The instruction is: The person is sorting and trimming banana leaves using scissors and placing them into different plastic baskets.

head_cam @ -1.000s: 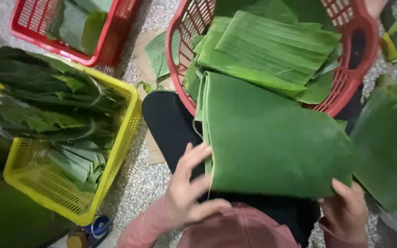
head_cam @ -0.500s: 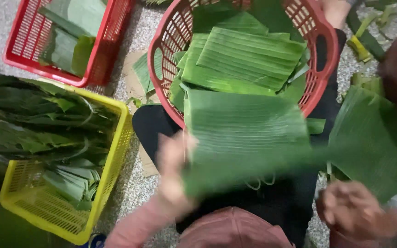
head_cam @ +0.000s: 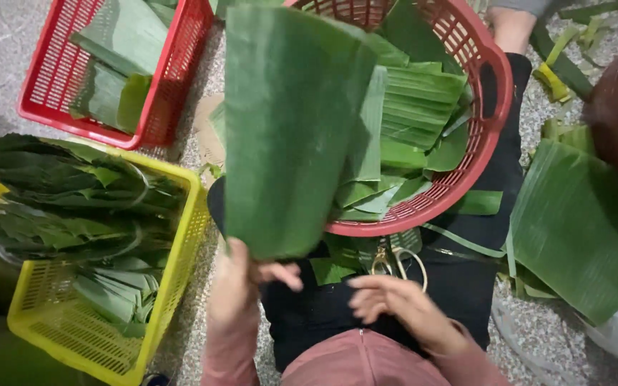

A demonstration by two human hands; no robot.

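My left hand (head_cam: 241,282) grips the lower edge of a folded green banana leaf (head_cam: 291,129) and holds it upright over my lap, its top reaching above the round red basket (head_cam: 491,136). That basket holds several folded leaf pieces (head_cam: 416,107). My right hand (head_cam: 395,304) hovers over my dark lap with fingers apart, holding nothing, just below a pair of scissors (head_cam: 398,261) with pale ring handles.
A yellow crate (head_cam: 173,286) at left is piled with dark leaf bundles (head_cam: 73,193). A red rectangular crate (head_cam: 173,78) with leaf pieces sits at top left. A large banana leaf (head_cam: 574,221) lies on the speckled floor at right, with stem scraps (head_cam: 552,78) beyond.
The leaf that both hands held flat across my lap is now raised upright in my left hand alone. My right hand has let go and moved inward over my lap.
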